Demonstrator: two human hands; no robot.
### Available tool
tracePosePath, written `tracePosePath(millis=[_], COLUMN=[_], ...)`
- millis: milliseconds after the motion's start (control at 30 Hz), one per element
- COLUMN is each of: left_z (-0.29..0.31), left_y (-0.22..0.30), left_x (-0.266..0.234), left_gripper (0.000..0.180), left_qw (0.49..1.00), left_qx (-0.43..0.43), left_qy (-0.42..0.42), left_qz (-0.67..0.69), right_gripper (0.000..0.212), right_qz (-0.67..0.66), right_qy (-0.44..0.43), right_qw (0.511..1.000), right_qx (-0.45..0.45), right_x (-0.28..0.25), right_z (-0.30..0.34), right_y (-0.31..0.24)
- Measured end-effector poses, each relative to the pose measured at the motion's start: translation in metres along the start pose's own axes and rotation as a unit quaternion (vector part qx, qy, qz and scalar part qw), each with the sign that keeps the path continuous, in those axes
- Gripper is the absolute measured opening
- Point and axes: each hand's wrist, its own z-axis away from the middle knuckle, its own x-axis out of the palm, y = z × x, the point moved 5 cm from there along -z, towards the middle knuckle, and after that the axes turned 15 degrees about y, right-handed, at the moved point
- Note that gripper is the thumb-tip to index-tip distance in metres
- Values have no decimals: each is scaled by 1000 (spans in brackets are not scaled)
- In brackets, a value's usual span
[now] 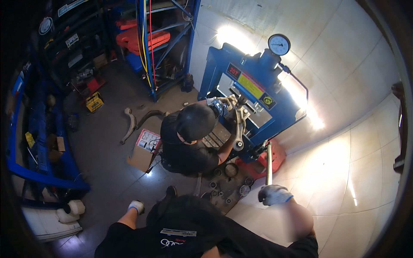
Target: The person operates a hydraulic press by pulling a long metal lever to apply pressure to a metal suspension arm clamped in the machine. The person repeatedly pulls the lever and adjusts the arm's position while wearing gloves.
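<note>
My right hand (276,195), in a grey-white knit glove with a dark palm, is closed around the lower end of a long pale lever (269,165). This lever rises to the side of a blue hydraulic press (254,86) with a round gauge (279,44) on top. Down by my leg, my gloved left hand (137,207) is nearest the floor; its fingers are too small to make out. A co-worker (189,137) in a dark cap crouches before the press, gloved hands at a metal control arm (239,129) under the ram.
Metal rings and sleeves (231,170) lie by the press's red base (277,157). Curved arms (129,124) and a cardboard box (144,152) are on the floor behind the co-worker. A blue rack (148,56) stands far left of the press; a tiled wall (361,112) closes the right side.
</note>
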Motion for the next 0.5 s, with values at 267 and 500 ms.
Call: tracePosePath(millis=[267,500], left_z=[39,132], left_y=[38,-22], left_x=[0,-46], left_gripper=[54,45], left_qw=[935,923], left_qx=[-156,-285], left_qy=[48,48], left_qz=[314,255], right_gripper=[25,36], right_qz=[-61,0], right_qy=[96,-18], right_qw=[967,957], right_qx=[229,288], right_x=[153,366], right_z=[-48,-163], right_y=[-37,-45])
